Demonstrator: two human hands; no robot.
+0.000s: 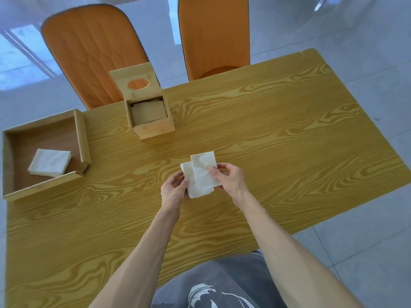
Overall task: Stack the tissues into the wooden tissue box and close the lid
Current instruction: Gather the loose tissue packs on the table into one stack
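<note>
Two hands work above the yellow wood-grain bench (pixel 266 130): the left hand (pixel 174 190) and right hand (pixel 230 177) each pinch an edge of the white folded tissues (pixel 201 174), which sit offset, not squared. If carried so, they may slip apart or snag the rim of the one square wooden tissue box (pixel 151 121), its round-holed lid (pixel 134 82) raised. One white tissue stack (pixel 50 162) waits in one shallow wooden tray (pixel 42 132). Two orange chairs (pixel 93 54) stand behind.

Home dining area, wood-grain table (pixel 266 134), two orange upholstered chairs (pixel 93 54), glossy tiled floor (pixel 355 30)
</note>
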